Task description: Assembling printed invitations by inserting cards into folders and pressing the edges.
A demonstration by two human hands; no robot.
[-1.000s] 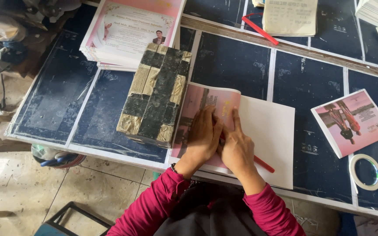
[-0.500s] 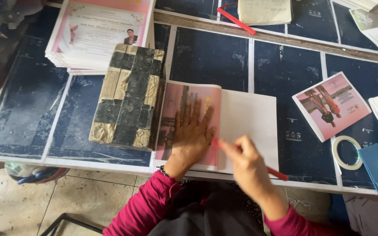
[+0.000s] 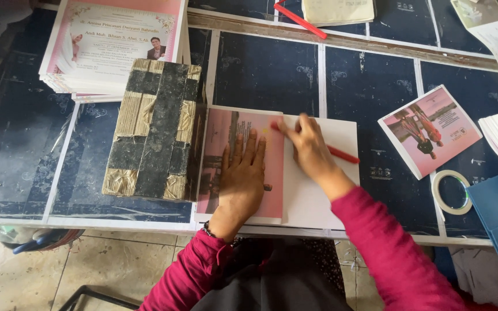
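- Left hand (image 3: 242, 178) lies flat and open on the pink folded sheet (image 3: 243, 164), whose long axis runs away from the person.
- Right hand (image 3: 308, 147) grips a red stick (image 3: 341, 154) lying crosswise; it has moved up the fold.

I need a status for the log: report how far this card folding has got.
Done: one folded pink card lies apart on the table. In hand: the left hand presses the pink flap flat while the right hand runs a red stick along the crease. Left: a stack of flat printed sheets sits beyond the taped block.
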